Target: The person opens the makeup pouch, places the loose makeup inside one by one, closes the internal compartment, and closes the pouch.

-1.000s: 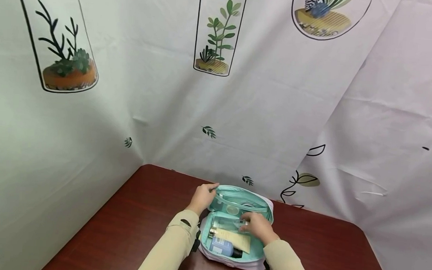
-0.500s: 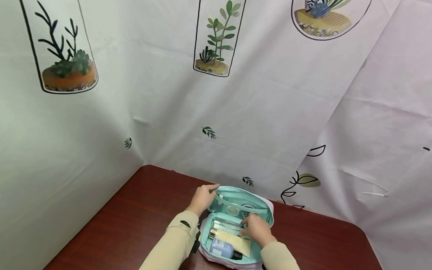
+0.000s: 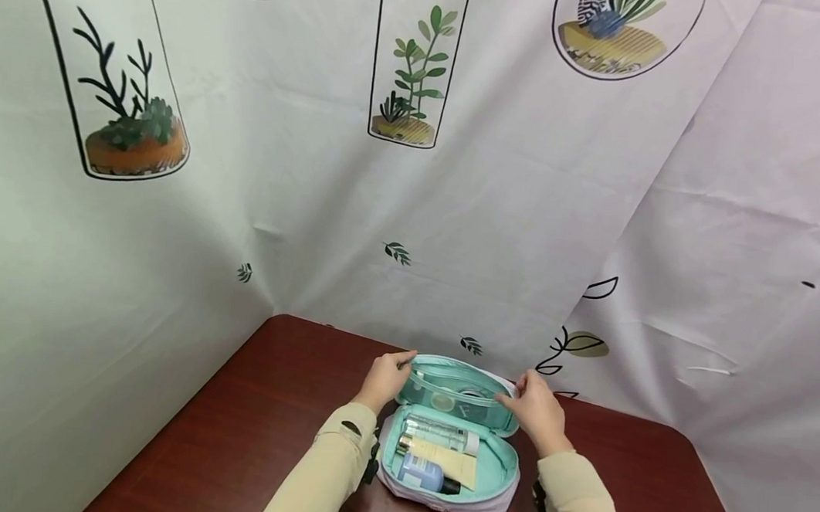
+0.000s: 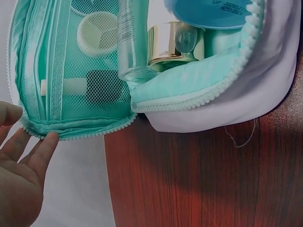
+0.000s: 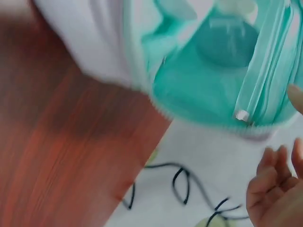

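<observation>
A lilac cosmetic bag (image 3: 490,509) with mint lining lies unzipped on the table. Its lid (image 4: 71,125) leans back, raised. My left hand (image 3: 384,378) holds the lid's left edge, thumb to the inside and fingers outside. Around the lid's right edge is my right hand (image 3: 539,413), thumb and fingers spread apart; contact there is blurred in the right wrist view. Inside the bag lie a clear bottle (image 3: 436,430) with a white cap, a pale yellow tube (image 3: 444,459) with a gold cap (image 4: 161,42), and a blue bottle (image 3: 419,473) with a black cap.
Behind the lid's mesh pocket (image 4: 71,111) sit a round white case (image 4: 98,34) and a small item with a black end (image 4: 103,86). The dark red table (image 3: 270,403) ends at a hanging white printed cloth (image 3: 328,228).
My right hand has left the clear bottle inside the bag and moved up and right to the lid's right edge. The clear bottle now lies fully visible. My left hand stays on the lid.
</observation>
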A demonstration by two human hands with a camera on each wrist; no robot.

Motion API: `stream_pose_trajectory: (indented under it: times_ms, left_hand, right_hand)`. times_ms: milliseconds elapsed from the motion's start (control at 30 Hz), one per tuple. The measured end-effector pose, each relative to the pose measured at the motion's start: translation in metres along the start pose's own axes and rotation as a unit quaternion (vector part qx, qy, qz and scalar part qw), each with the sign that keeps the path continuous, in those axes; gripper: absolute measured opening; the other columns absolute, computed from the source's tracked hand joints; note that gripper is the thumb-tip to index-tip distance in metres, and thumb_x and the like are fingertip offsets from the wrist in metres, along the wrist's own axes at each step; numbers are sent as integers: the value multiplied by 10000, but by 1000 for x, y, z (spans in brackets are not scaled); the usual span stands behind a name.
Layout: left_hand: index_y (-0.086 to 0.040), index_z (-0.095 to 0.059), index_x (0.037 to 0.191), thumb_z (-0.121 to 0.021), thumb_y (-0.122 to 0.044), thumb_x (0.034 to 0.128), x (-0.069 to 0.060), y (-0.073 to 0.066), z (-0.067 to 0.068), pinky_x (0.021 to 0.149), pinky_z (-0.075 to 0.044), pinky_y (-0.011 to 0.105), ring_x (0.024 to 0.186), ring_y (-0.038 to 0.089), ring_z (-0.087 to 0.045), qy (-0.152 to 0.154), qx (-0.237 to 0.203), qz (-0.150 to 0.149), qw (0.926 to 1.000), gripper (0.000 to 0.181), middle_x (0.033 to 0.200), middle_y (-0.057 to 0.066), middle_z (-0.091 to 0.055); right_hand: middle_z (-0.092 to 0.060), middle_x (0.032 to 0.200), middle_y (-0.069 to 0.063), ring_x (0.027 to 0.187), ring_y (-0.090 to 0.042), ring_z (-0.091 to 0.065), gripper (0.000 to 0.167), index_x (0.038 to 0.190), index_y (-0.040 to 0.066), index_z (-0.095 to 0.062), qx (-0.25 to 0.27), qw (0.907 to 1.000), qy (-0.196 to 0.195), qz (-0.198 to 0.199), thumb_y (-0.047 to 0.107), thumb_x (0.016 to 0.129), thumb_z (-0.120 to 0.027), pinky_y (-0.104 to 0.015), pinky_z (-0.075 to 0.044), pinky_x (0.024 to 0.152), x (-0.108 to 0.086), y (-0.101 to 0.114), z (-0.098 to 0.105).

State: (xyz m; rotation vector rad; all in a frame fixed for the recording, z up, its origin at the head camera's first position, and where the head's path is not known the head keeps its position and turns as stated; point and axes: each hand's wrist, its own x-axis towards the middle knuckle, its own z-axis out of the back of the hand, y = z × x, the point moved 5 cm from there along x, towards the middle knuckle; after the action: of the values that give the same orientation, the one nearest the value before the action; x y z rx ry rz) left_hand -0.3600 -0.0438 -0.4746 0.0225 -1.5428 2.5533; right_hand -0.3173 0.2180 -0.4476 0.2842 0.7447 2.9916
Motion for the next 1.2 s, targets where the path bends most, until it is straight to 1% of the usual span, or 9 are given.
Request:
stream_pose_trajectory:
  times_ms: [133, 267, 367, 500, 567, 667, 833, 1000, 1200]
  left_hand:
    - [-150, -542, 1312, -487, -108, 951, 3, -3, -5, 375, -277, 235, 353, 97, -207, -28, -8, 46, 10000, 368, 428, -14, -325]
    - [-147, -551, 1304, -494, -97, 944, 5, -9, -11, 372, -279, 240, 363, 119, -227, -90, 134, 58, 9999, 368, 525, 95, -479]
    - [-118, -588, 1253, -525, -102, 925, 6, -22, -13, 438, -341, 260, 565, 177, -473, -778, 673, -261, 9944, 334, 883, 152, -603]
    - [-126, -584, 1075, -565, -151, 888, 3, -50, -25, 526, -404, 272, 858, 203, -547, -1965, 1162, -958, 9689, 190, 1024, 53, -559]
    - [-147, -558, 973, -571, -178, 872, 0, -66, -41, 504, -401, 257, 701, 138, -544, -1856, 1231, -1363, 9653, 106, 879, -9, -576]
    - [-189, -551, 791, -578, -216, 856, -7, -84, -75, 453, -341, 214, 494, 38, -439, -840, 1592, -1797, 9671, 75, 632, -113, -516]
    - [-173, -548, 539, -631, -239, 821, -14, -85, -121, 419, -283, 226, 433, 47, -346, 324, 2197, -1270, 9667, 302, 479, -126, -409]
    - [-155, -687, 588, -729, -275, 787, -14, -79, -142, 444, -396, 271, 494, 104, -538, -101, 2210, -707, 9727, 237, 557, -65, -602]
    - [-179, -634, 502, -760, -357, 738, -6, -76, -153, 419, -395, 271, 461, 102, -534, -832, 2011, -528, 9746, 322, 500, -75, -581]
  right_hand:
    - [-575, 1067, -186, 904, -310, -566, 469, 1142, -26, -530, 408, 9985, 364, -6, 171, 775, -745, -459, -460, 728, 6, -19, 4]
    - [-604, 1069, -220, 965, -359, -575, 348, 1174, -63, -565, 773, 9959, 460, 70, 40, 850, -637, -464, -473, 767, 6, -30, 1]
    - [-608, 1067, -235, 980, -365, -575, 300, 1163, -83, -577, 917, 9950, 381, 106, -20, 869, -578, -447, -481, 765, 8, -35, 3]
    - [-586, 1104, -268, 901, -326, -605, 303, 1178, -102, -564, 1235, 9913, 458, 11, -60, 880, -523, -400, -506, 690, 11, -39, 2]
    - [-584, 1102, -277, 851, -301, -616, 309, 1184, -111, -556, 1448, 9882, 500, -8, -75, 882, -502, -375, -512, 647, 13, -38, 0]
    - [-591, 1067, -291, 829, -302, -620, 315, 1193, -119, -534, 1755, 9833, 480, 16, -90, 882, -489, -384, -517, 640, 14, -37, -3]
    - [-610, 975, -250, 815, -298, -603, 280, 1166, -134, -509, 2403, 9691, 505, -226, -100, 889, -483, -440, -508, 692, 12, -38, -13]
    - [-616, 954, -220, 808, -266, -598, 213, 1086, -142, -565, 2627, 9626, 564, -358, -93, 889, -497, -440, -502, 711, 9, -41, -20]
    - [-626, 964, -218, 850, -272, -608, 203, 1060, -146, -593, 2668, 9619, 527, -281, -95, 875, -524, -411, -501, 711, 9, -41, -16]
